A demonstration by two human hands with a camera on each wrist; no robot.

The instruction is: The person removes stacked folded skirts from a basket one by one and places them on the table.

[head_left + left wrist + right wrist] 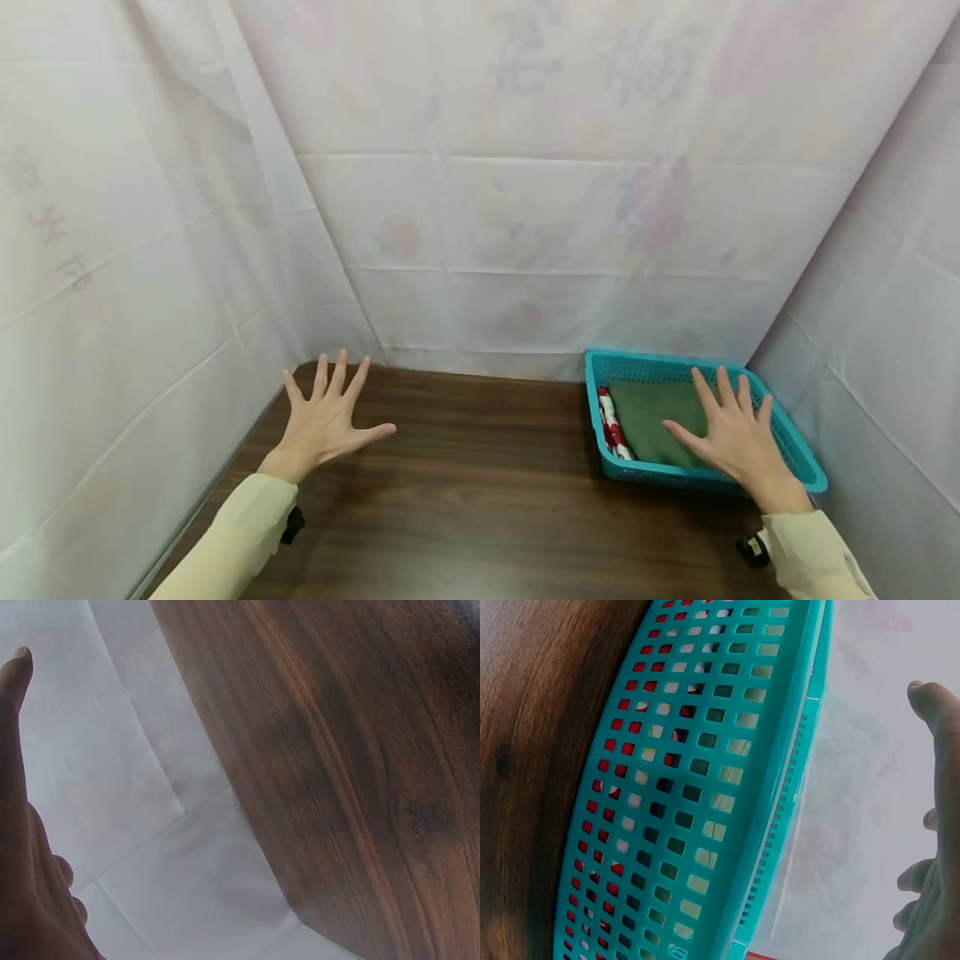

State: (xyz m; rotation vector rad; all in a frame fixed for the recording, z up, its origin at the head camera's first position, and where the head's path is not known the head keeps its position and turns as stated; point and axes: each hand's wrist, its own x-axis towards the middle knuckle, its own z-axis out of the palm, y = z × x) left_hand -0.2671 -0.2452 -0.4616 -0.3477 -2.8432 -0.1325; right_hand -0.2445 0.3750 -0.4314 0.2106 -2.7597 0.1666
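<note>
My left hand [321,423] is held over the left part of the wooden table [465,492], fingers spread and holding nothing. On the right, my right hand [738,437] has its fingers spread as well and overlaps a turquoise plastic basket [660,472] in the head view. Inside the basket lies a folded dark green cloth [648,417]. A red and white patterned cloth [613,429] shows along the basket's left side. The right wrist view shows the basket's perforated wall [697,765] with red and white fabric behind the holes.
White sheets with faint prints hang as a back wall [510,250], a left wall [135,333] and a right wall [892,333] around the table. The basket stands in the back right corner, close to the right sheet. Both wrists carry small black devices below pale sleeves [240,521].
</note>
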